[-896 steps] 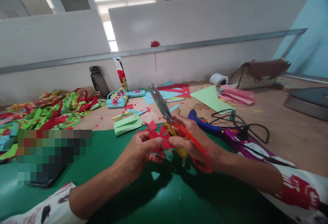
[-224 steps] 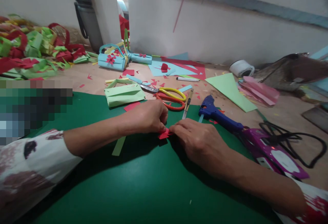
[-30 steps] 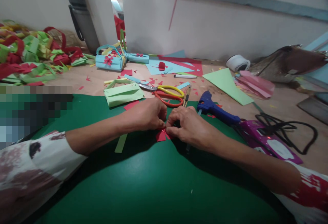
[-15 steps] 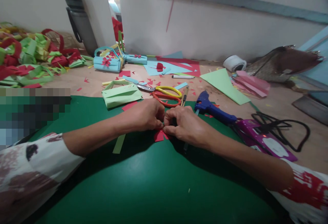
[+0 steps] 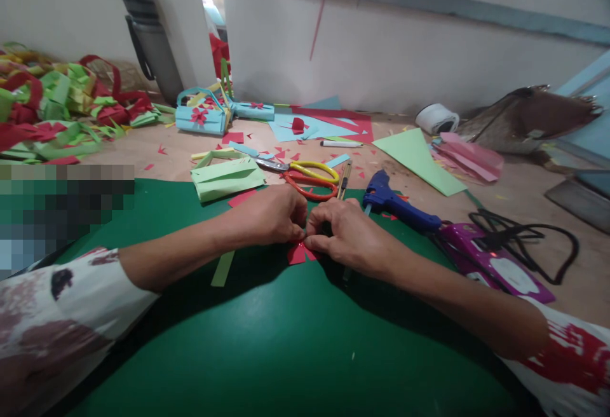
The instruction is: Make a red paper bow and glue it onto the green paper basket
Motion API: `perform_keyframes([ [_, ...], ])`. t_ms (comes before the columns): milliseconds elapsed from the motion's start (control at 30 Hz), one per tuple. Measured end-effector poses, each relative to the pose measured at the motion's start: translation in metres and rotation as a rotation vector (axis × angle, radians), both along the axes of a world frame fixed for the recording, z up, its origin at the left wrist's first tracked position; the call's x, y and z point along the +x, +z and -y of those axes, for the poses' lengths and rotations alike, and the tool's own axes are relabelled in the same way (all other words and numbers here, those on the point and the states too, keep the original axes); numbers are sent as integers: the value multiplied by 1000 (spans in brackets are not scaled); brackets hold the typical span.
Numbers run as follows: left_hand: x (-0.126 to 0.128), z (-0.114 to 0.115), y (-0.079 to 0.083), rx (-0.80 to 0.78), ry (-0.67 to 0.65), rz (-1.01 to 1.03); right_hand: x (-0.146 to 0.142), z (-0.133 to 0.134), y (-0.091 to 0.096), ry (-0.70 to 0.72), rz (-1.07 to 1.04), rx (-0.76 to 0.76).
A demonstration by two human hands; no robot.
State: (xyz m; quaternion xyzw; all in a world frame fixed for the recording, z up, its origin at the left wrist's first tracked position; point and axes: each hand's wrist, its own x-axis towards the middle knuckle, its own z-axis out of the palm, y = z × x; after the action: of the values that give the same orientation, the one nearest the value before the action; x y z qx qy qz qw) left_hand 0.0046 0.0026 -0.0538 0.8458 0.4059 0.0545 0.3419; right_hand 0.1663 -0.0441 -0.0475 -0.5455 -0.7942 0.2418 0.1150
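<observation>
My left hand (image 5: 279, 215) and my right hand (image 5: 345, 232) meet over the green mat (image 5: 286, 341), fingertips close together. Both pinch a small red paper bow (image 5: 297, 254), its cut tails pointing toward me; its upper part is hidden by my fingers. Just beyond my hands lie scissors (image 5: 312, 178) with one yellow and one red handle. A cutter knife (image 5: 344, 178) rests beside them. A light green paper bag (image 5: 227, 178) with a handle lies past my left wrist. Under my left forearm a pale green paper strip (image 5: 222, 269) sticks out.
Right of my hands are a blue glue gun (image 5: 398, 202) and a purple power strip (image 5: 495, 261) with a black cord. Blue paper bags (image 5: 201, 118), paper scraps and a pen (image 5: 341, 144) lie farther back. A dark bottle (image 5: 151, 45) leans against the wall beside a colourful paper heap (image 5: 71, 96).
</observation>
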Motion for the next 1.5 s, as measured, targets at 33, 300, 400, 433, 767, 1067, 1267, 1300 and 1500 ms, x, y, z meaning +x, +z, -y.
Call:
perform_keyframes([
  [33,0,0,0,1,3,-2,0,0,0,5,11,6],
  [300,1,1,3,-2,13,-15,1,1,-1,35,36,-2],
  [400,1,2,3,-2,18,-11,2,2,-1,33,35,-2],
  [433,1,2,3,-2,21,-7,2,2,-1,30,35,0],
  [767,0,-4,2,-57,63,52,4,7,3,58,49,77],
  [1067,-4,-7,10,-100,88,25,7,2,-11,236,92,362],
  [1267,-13,7,10,-93,76,-44,12,-1,-11,133,157,519],
  [1300,-15,10,9,-92,79,-53,13,0,-10,122,176,496],
  [1500,-21,16,10,-88,98,-87,19,10,-4,128,233,332],
])
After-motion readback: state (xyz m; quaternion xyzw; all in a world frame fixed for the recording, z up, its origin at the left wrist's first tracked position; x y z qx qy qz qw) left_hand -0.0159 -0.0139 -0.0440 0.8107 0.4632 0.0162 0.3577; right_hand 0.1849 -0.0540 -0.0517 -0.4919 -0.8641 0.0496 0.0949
